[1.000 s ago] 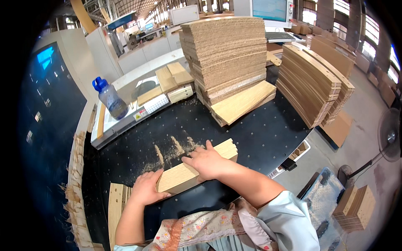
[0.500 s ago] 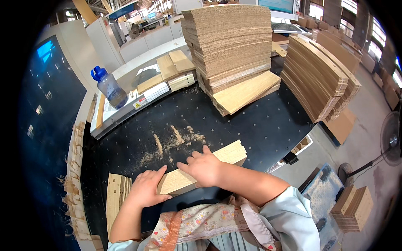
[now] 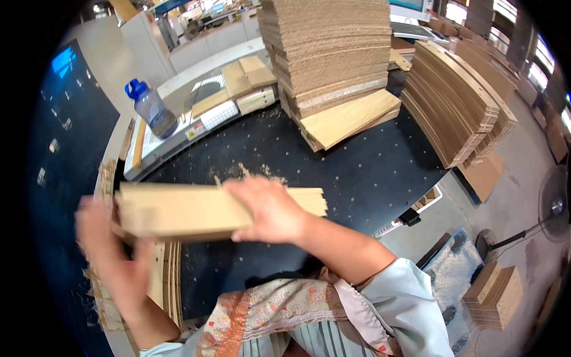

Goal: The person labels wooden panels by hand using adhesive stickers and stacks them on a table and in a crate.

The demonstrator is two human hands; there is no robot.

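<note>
A bundle of pale wooden boards (image 3: 178, 205) is raised above the black work table (image 3: 351, 172), its left end slightly smeared by motion. My right hand (image 3: 267, 211) is closed around its right part, fingers over the top and thumb at the near side. Beside the bundle's left end is my left hand (image 3: 116, 250), blurred, with thumb and fingers spread apart. Whether its fingertips touch the wood I cannot tell. Just below lie several narrow boards (image 3: 169, 273) side by side at the table's left edge, partly behind my left forearm.
Sawdust (image 3: 262, 172) lies on the table beyond the bundle. A tall stack of boards (image 3: 333, 53) stands at the back, with another stack (image 3: 449, 107) to its right. A blue-capped bottle (image 3: 156, 116) rests on a white ledge. At far right is a fan (image 3: 553, 205).
The bundle has risen off the table and swung left, turning nearly level across the view. My right hand moved left with it; my left hand came off its near end and moved left.
</note>
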